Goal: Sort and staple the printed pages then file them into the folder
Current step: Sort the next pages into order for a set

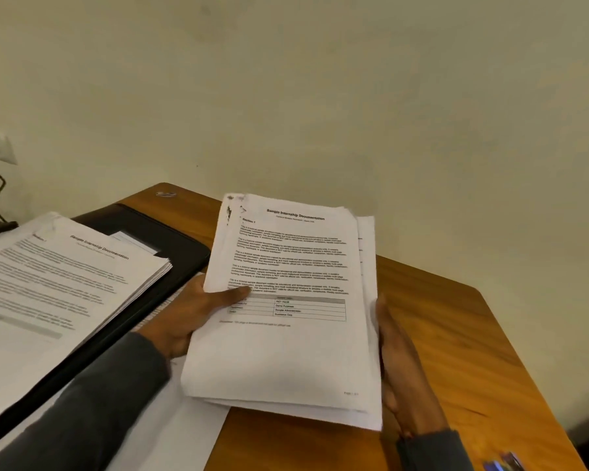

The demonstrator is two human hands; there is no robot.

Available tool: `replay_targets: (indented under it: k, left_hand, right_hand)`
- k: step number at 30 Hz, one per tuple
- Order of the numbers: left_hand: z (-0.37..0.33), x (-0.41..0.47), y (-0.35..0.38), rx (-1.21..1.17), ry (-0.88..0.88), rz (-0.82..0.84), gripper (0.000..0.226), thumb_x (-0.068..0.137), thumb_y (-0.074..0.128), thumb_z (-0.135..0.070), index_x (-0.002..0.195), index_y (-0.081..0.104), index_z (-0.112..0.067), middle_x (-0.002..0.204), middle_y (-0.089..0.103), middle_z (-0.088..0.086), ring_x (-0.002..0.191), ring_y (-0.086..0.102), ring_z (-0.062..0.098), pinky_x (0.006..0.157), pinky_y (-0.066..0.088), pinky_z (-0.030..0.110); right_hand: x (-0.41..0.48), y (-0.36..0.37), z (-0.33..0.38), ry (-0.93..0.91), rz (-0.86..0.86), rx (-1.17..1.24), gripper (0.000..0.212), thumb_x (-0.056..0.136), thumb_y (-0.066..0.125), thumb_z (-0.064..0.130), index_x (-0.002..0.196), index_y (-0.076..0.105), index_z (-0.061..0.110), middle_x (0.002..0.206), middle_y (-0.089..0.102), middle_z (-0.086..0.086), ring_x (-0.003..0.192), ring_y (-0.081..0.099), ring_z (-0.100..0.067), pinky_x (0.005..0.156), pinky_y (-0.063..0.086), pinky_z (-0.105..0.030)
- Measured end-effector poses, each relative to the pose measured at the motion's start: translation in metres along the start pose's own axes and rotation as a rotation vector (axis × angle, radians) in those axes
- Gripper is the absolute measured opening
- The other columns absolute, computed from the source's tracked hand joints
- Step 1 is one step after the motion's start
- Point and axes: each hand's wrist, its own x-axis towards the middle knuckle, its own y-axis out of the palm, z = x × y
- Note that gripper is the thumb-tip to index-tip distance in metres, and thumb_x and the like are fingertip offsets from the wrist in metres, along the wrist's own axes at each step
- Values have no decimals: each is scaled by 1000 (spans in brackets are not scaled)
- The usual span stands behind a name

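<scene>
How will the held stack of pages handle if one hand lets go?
Probably floppy: the stack curves down at its near edge between the left hand and right hand. Sheets may slide apart; some jut out on the right.

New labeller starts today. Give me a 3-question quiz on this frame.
1. True or false: the right hand is off the stack.
2. The left hand's thumb rests on: A the stack's top, B the folder, C the table.
3. What title heads the stack?

Key: 1 false, it lies along the stack's right edge; 2 A; 3 Sample Internship Documentation.
</scene>
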Motion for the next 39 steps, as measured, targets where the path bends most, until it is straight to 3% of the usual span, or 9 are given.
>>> replay_targets:
  k: [2, 5, 7, 12, 21, 27, 32, 36, 39]
  left_hand:
    - [2, -1, 0, 84, 61, -64, 94, 36, 96, -47, 120, 63, -20, 117, 71, 9, 103, 69, 32, 76, 60, 45]
    - [1, -8, 10, 236, 193, -123, 91, 38, 86, -66, 117, 59, -31, 110, 73, -9, 99, 71, 18, 69, 61, 34]
    - [-3, -13, 23, 346, 270, -127, 80, 46, 79, -70, 114, 54, -37, 101, 71, -27, 93, 70, 1, 60, 57, 19]
    - [-18, -8, 60, 548, 430, -134, 47, 79, 71, -20, 112, 46, -42, 92, 60, -48, 91, 60, -20, 61, 49, 5]
    - [-4, 30, 99, 490, 438, -47, 49, 83, 70, -23, 129, 55, -23, 122, 66, -10, 111, 64, 9, 85, 58, 27]
    - [19, 41, 105, 384, 356, -73, 64, 63, 80, -55, 119, 59, -32, 109, 70, -23, 102, 67, 4, 72, 58, 22]
    - [35, 45, 110, 380, 313, -75, 40, 77, 73, -31, 112, 57, -41, 101, 69, -29, 98, 67, -2, 67, 55, 16]
    - [32, 48, 111, 404, 280, -80, 38, 78, 71, -36, 114, 57, -39, 113, 66, -17, 101, 67, 11, 68, 56, 18]
    - [19, 47, 109, 418, 279, -90, 35, 78, 70, -35, 110, 57, -39, 106, 68, -20, 91, 69, 2, 68, 59, 20]
  right_hand:
    - [-1, 0, 1, 26, 3, -51, 82, 72, 72, 62, 136, 53, 13, 129, 62, -19, 120, 59, -39, 102, 44, -60]
    - [-2, 4, -2, -85, -20, -225, 46, 87, 67, 29, 130, 55, 20, 122, 69, -5, 110, 67, -25, 93, 54, -51]
    - [-4, 6, -3, -205, -41, -355, 45, 85, 69, 13, 127, 54, 24, 118, 71, 4, 104, 70, -17, 83, 60, -38]
    - [-7, 9, 6, -459, -206, -450, 41, 83, 72, 11, 116, 57, 28, 104, 70, 23, 95, 68, -1, 68, 55, -15]
    - [-9, -18, 17, -708, -533, -452, 32, 85, 71, 14, 107, 59, 35, 100, 69, 10, 94, 67, -7, 74, 60, -26]
    - [-3, -41, 12, -622, -547, -411, 62, 75, 82, 15, 128, 51, 26, 116, 64, 12, 101, 64, -1, 74, 56, -16]
    - [3, -47, 5, -587, -505, -445, 47, 83, 75, 18, 115, 51, 41, 113, 63, 10, 99, 64, -3, 73, 57, -20]
    - [3, -49, 1, -526, -480, -434, 52, 86, 71, 21, 132, 48, 28, 120, 63, 5, 109, 62, -13, 79, 58, -23]
    - [1, -47, 7, -545, -463, -456, 44, 87, 69, 21, 127, 51, 26, 116, 65, 5, 104, 65, -14, 78, 60, -27]
